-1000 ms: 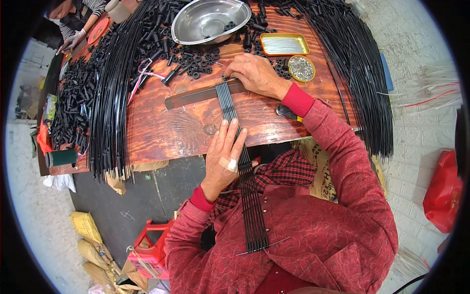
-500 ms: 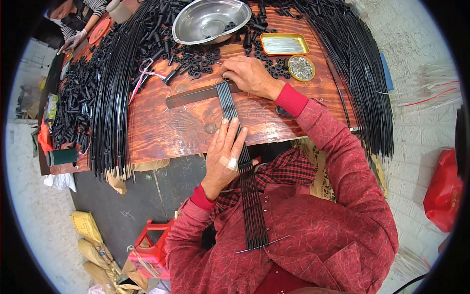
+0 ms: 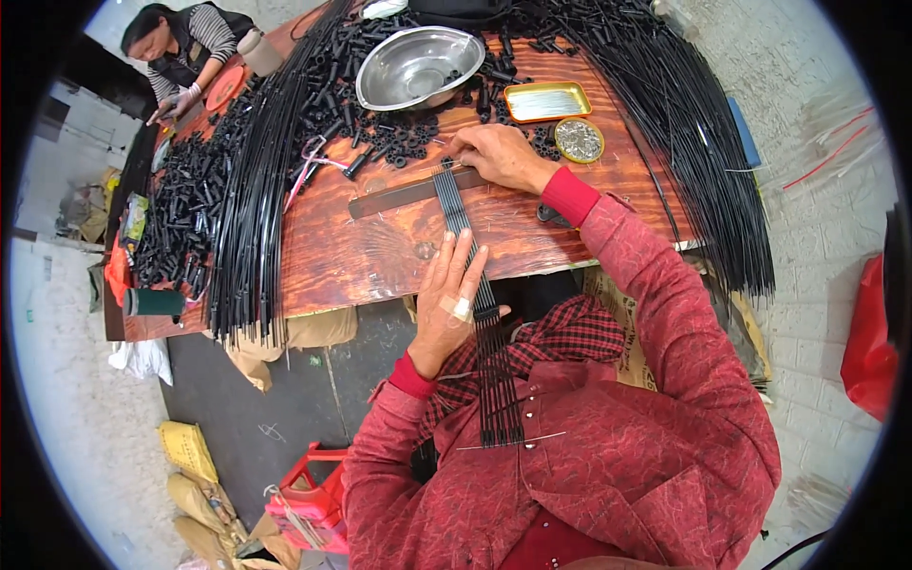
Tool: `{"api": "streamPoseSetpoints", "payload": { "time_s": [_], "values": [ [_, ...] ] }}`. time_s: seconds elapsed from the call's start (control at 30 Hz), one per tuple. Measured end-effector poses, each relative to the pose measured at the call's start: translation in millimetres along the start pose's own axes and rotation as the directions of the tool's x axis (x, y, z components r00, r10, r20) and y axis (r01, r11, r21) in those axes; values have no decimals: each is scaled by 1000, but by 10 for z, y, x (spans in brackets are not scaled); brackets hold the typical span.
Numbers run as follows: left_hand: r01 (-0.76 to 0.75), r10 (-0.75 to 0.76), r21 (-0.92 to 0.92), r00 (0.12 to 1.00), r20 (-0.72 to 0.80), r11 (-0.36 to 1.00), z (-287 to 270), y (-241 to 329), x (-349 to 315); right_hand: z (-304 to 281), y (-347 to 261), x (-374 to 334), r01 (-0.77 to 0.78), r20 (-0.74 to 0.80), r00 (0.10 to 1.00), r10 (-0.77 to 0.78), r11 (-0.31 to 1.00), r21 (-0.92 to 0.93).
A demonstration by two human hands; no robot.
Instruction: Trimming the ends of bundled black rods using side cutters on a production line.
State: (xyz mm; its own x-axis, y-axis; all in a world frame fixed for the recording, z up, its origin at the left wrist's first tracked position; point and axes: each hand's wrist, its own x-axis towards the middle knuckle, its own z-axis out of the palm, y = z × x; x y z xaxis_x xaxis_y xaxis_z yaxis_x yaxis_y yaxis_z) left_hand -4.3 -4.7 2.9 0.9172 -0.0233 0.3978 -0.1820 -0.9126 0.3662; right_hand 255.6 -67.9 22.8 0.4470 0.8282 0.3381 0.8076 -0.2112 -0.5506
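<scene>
- Lying flat on a row of thin black rods [image 3: 472, 285], the left hand [image 3: 449, 294] is being pressed down with its fingers stretched out and released, gripping nothing; a pale plaster is being worn on one finger.
- The rods are being kept side by side, running from the table [image 3: 380, 252] over its near edge down onto the person's red shirt, where a thin wire [image 3: 513, 441] is lying across their lower ends.
- The far ends of the rods are being touched by the right hand [image 3: 499, 157], its fingers curled loosely over them; whether anything is being pinched cannot be told.
- A flat metal bar [image 3: 399, 195] is being crossed by the rods just beside the right hand.
- Near that hand, small black tubes [image 3: 399, 142] are lying scattered around a steel bowl [image 3: 418, 65], a yellow tray [image 3: 546, 101] and a round tin [image 3: 579, 140].
- Long black rod bundles [image 3: 249, 218] are draped over the table's left side.
- At the far left corner, another person [image 3: 185, 47] is being seen at work.
</scene>
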Motion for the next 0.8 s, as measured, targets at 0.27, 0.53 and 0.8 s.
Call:
{"api": "streamPoseSetpoints", "payload": {
  "time_s": [0.27,0.53,0.8],
  "values": [
    [-13,13,14,1000,-1,1000,-6,43,6,-25,-77,-2,10,-6,1000,-10,999,-46],
    [-12,12,-4,1000,-12,1000,-35,33,6,-666,-1207,-1012,269,447,735,-509,825,496],
    [-23,24,61,1000,-11,998,-17,110,-12,-191,-1511,-1769,544,354,771,-530,836,68]
  ]
}}
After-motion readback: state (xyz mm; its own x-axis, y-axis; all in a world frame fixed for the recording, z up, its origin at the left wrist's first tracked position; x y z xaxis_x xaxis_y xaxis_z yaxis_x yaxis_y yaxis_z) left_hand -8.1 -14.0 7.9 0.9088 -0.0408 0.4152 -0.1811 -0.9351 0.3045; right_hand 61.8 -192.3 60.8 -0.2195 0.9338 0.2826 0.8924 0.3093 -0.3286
